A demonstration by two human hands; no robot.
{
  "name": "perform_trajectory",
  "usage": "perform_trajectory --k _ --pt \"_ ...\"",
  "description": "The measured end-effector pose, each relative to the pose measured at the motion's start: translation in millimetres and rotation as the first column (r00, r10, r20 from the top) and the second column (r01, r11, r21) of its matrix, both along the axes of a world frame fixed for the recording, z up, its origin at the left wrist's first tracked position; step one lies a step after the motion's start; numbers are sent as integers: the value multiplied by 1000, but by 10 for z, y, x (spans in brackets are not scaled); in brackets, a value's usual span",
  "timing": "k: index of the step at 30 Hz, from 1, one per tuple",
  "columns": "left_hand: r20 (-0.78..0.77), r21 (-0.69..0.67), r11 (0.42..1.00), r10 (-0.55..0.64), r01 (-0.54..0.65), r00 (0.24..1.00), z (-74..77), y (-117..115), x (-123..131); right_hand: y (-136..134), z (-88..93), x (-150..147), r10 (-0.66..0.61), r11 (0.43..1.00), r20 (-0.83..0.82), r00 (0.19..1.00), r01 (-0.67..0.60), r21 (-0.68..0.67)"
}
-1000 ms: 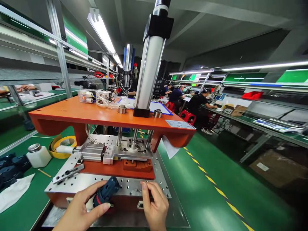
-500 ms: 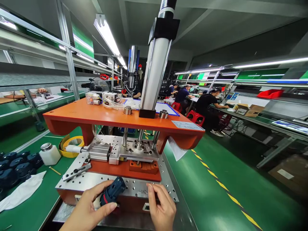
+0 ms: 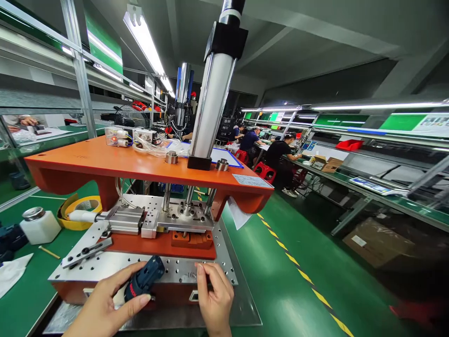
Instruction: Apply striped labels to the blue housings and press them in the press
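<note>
My left hand (image 3: 105, 306) is closed around a small dark blue plastic housing (image 3: 144, 282) with a red label, holding it at the front edge of the press's perforated steel base plate (image 3: 115, 264). My right hand (image 3: 214, 299) rests at the plate's front edge just to the right, fingers curled and pressed against the front face of the orange press (image 3: 133, 164); what they touch is hidden. Behind the hands sits an orange fixture block (image 3: 192, 239) under the press head, with the tall steel cylinder (image 3: 212, 100) rising above.
A white solvent bottle (image 3: 39, 226), a yellow tape roll (image 3: 75, 210), a white cloth (image 3: 10, 275) and more dark blue housings (image 3: 10, 238) lie on the green bench at left. Seated workers (image 3: 278, 157) sit at benches at right, past an aisle with yellow floor stripes (image 3: 298, 274).
The view has swung slightly, shifting the press in frame. Both hands keep the same hold at the plate's front edge.
</note>
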State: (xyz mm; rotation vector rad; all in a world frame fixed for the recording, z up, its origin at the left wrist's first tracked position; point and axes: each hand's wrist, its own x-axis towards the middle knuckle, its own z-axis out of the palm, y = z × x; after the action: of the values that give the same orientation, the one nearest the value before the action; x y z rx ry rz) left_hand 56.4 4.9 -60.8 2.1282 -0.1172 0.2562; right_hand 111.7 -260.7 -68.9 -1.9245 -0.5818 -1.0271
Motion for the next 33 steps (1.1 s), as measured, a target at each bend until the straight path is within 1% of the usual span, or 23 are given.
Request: perform_trajectory --k 6,8,11,14,16,18,21,23,25,26,27,28,31,32,33 --pt "-46 5 999 47 -47 998 125 -51 -21 3 28 5 8 1000 2 1000 -8 4" --pt "-46 29 999 26 -24 999 148 -46 -15 13 19 13 12 1000 0 1000 -12 8" --pt "-41 62 998 -19 22 999 143 -25 5 26 0 11 17 1000 6 1000 -17 14" --pt "-3 50 998 30 -29 1000 108 -4 16 -14 37 -9 50 999 -29 998 -50 20" --pt "-3 64 998 14 -14 1000 73 18 20 -91 127 -5 68 998 -68 995 -67 20" --pt "-13 83 996 -28 29 1000 34 39 24 -187 279 52 38 999 -63 997 -39 -18" --pt "-11 70 997 -31 32 999 3 43 24 -275 571 283 -12 982 -33 999 5 -189" --pt "-20 52 998 -35 36 999 27 29 22 -257 751 523 -2 938 -111 994 -37 -345" --pt "-30 46 998 -41 42 999 90 17 21 -192 880 783 -2 860 -253 967 -127 -494" --pt "-32 52 998 -36 37 999 134 18 22 -154 922 905 -3 822 -309 951 -173 -542" --pt "-28 62 998 -26 28 999 183 22 24 -118 951 1013 0 792 -349 937 -213 -572" --pt "-24 80 996 -24 26 999 238 28 28 -89 969 1102 10 774 -369 929 -241 -585" --pt "25 151 989 -11 8 1000 426 26 81 -65 987 1218 36 767 -383 923 -272 -582" --pt "56 176 984 -13 3 998 498 6 122 -83 986 1202 38 777 -381 924 -267 -570" --pt "90 203 979 -20 2 996 575 -29 180 -112 983 1158 43 802 -372 927 -254 -541"
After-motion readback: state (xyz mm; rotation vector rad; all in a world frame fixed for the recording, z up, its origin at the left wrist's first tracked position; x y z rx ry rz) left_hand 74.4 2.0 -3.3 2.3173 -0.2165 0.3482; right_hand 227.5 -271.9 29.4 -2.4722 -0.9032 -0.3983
